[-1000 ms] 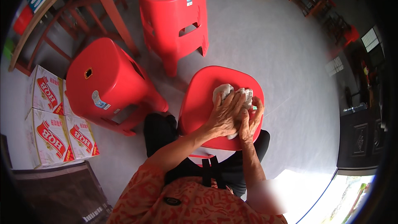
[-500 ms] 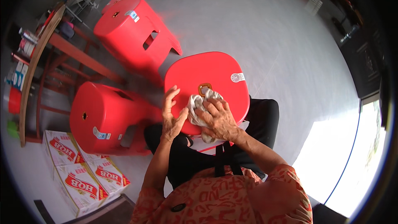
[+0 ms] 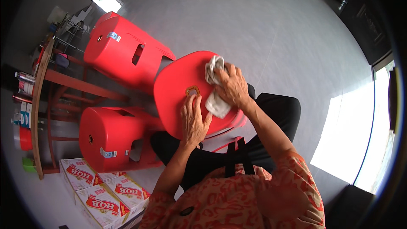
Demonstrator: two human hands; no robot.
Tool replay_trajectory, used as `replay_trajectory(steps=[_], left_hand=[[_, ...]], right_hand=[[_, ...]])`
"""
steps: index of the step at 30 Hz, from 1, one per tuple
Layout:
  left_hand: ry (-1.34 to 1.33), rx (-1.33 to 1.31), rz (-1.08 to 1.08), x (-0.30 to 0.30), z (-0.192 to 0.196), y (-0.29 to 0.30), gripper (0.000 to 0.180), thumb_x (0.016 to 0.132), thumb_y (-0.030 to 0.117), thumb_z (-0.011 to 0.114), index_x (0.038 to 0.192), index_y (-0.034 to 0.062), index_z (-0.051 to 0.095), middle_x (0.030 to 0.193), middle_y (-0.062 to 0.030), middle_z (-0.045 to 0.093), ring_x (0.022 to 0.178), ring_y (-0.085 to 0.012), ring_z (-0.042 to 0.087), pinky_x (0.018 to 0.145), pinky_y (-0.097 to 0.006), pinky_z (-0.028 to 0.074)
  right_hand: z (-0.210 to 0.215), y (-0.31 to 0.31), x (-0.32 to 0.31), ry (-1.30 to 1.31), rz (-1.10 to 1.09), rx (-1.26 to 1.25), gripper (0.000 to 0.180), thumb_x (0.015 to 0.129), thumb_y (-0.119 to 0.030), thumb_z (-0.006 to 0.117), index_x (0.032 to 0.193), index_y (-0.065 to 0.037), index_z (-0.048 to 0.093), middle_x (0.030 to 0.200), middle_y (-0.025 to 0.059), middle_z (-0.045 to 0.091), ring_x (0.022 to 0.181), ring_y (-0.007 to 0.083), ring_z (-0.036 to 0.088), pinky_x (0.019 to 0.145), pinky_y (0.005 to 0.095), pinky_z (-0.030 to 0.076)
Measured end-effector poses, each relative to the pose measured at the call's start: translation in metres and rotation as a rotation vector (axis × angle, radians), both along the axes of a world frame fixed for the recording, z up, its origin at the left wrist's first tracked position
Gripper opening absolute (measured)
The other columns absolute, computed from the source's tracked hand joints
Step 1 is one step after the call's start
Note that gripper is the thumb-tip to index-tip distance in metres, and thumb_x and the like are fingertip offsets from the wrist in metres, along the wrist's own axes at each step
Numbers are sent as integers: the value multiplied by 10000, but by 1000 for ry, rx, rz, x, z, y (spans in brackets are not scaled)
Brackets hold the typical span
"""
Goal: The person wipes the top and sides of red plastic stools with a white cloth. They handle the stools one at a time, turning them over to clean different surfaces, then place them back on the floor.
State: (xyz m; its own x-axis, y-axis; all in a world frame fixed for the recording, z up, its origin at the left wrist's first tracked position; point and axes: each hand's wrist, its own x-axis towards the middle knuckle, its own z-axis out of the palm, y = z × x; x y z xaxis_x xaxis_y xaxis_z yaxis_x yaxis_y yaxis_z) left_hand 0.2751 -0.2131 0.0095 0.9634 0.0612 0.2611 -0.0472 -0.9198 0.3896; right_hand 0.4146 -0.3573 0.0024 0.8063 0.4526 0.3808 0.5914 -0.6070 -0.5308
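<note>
A red plastic stool (image 3: pixel 178 74) is between my knees, its rounded seat facing up toward me. A gold-rimmed hole (image 3: pixel 193 90) sits in the middle of the seat. My left hand (image 3: pixel 194 121) lies on the seat with its fingers stretched out, fingertips at the hole. My right hand (image 3: pixel 232 85) grips a crumpled whitish cloth (image 3: pixel 218 105) and presses it on the seat's right side. Part of the cloth bunches out past the fingertips and part hangs below the palm, which hides the rest. The sticker seen earlier on the seat is covered now.
Two more red stools (image 3: pixel 112 55) (image 3: pixel 101 127) lie on their sides to the left. Beyond them stands a wooden table (image 3: pixel 44 80) with goods on it. White and red cartons (image 3: pixel 104 199) sit at lower left. Sunlight falls on the grey floor (image 3: pixel 339 131) at right.
My right hand has moved the cloth from the seat's near middle to its right edge. My left hand has come down toward the hole. The stool has turned and shifted slightly left.
</note>
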Motion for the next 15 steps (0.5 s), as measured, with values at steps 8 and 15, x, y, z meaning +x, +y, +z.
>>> replay_trajectory(steps=[8,15], left_hand=[[-29,101,29,5,-4,-5,631,841,299,669,1358,36,421,1410,-180,384,1289,-386,372,1050,-516,311],[-125,2,-37,-2,-7,-2,550,866,260,616,1336,17,466,1384,-187,421,1272,-380,402,1054,-476,322]], right_hand=[[-10,-3,-3,-44,-59,120,529,713,-182,689,1215,-130,530,1284,197,484,1156,423,506,865,501,494],[-3,-21,-92,-161,20,-3,541,751,-353,703,1218,-116,572,1296,164,499,1296,391,408,1055,617,286]])
